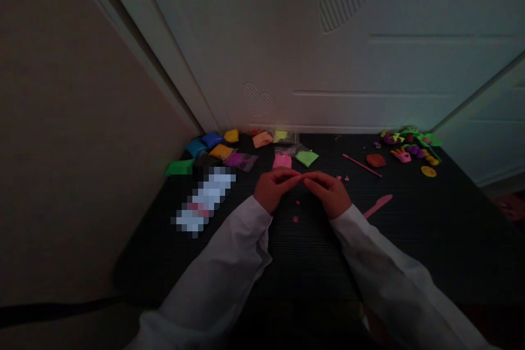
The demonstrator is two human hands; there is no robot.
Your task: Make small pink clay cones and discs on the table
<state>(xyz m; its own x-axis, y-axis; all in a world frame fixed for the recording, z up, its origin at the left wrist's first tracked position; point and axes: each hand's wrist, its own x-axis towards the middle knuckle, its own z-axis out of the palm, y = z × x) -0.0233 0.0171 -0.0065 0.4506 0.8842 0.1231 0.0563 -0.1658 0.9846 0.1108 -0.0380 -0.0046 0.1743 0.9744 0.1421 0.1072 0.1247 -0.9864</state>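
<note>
My left hand (275,188) and my right hand (329,192) meet over the dark table, thumbs and fingertips pinched together. Whatever sits between the fingertips is too small and dim to make out. Just below them on the tabletop lie a tiny pink bit (297,203) and a slightly larger pink piece of clay (296,219). Behind my left hand is a packet of pink clay (282,161). Beside my right hand are small pinkish-white pieces (346,179). A pink plastic knife (379,206) lies partly hidden by my right sleeve.
Coloured clay packets, among them a green one (307,158) and a purple one (241,161), line the back left. A blurred white item (205,202) lies at left. Toward the right are a thin pink stick (361,165), a red-brown lump (375,160) and several clay figures (414,150).
</note>
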